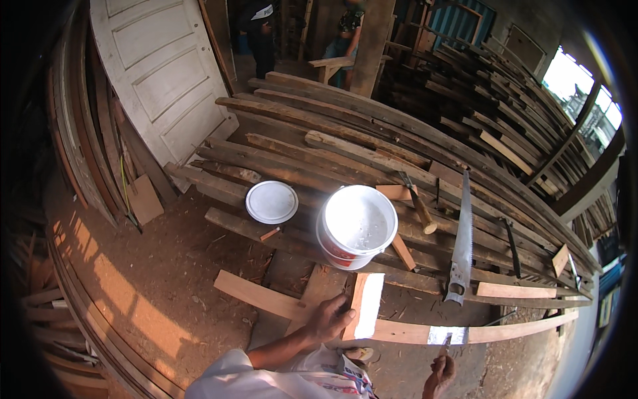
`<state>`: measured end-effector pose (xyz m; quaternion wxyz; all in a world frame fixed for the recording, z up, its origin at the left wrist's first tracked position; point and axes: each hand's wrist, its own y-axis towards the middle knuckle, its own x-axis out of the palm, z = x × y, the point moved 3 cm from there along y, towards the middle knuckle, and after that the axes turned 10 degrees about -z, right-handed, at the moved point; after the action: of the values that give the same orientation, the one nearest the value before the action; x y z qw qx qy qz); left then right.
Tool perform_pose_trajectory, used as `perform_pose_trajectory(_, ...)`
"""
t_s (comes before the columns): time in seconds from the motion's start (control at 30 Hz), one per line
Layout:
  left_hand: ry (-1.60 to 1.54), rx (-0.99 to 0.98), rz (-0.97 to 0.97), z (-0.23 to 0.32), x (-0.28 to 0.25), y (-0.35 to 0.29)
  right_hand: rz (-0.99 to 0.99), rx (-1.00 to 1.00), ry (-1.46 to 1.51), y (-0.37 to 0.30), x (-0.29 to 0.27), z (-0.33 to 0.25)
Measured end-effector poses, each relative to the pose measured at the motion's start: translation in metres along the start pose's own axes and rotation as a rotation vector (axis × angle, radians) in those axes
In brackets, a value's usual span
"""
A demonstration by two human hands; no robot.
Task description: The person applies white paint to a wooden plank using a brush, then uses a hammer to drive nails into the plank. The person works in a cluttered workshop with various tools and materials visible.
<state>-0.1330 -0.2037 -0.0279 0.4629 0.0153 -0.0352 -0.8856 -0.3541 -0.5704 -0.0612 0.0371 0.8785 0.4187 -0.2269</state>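
My left hand (330, 320) is closed on the edge of a short wooden piece (359, 302), whose right side is coated bright white. A long pale board (515, 332) runs from beside that piece to the right and carries a white patch (436, 335). My right hand (440, 374) grips a thin-handled tool (448, 341), its tip over the white patch; the tool's exact kind is too small to make out. Beyond my left hand stands a white bucket (323, 241) with white stuff inside. Its round white lid (272, 202) lies to the left.
A handsaw (462, 246) and a hammer (420, 206) lie on rows of long timbers (292, 149). Another board (259, 294) lies left of my left hand. A white panelled door (166, 73) leans at the back left. Two people (258, 33) are in the background.
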Motion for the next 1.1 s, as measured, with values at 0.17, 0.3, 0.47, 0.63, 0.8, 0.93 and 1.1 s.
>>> perform_pose_trajectory(0.17,0.015,0.009,0.006,-0.003,0.001,0.000,0.004,0.008,0.010,0.000,0.003,0.001)
perform_pose_trajectory(0.3,0.002,0.020,0.013,-0.005,0.001,0.001,-0.017,0.014,0.026,0.000,0.005,-0.008)
perform_pose_trajectory(0.47,-0.023,-0.014,0.007,-0.008,0.000,0.000,-0.023,0.023,0.048,0.002,0.008,-0.001)
perform_pose_trajectory(0.63,-0.064,-0.022,-0.006,-0.003,0.000,0.000,-0.037,0.010,0.070,0.005,0.007,0.006)
perform_pose_trajectory(0.8,-0.054,-0.051,-0.026,-0.005,-0.002,-0.002,-0.057,-0.080,-0.009,0.001,0.010,-0.013)
perform_pose_trajectory(0.93,-0.101,-0.032,-0.003,0.003,0.000,0.000,-0.049,-0.023,0.035,-0.001,0.011,-0.012)
perform_pose_trajectory(1.1,-0.042,0.033,0.023,-0.006,0.001,0.002,-0.057,0.017,0.071,-0.001,0.016,-0.022)
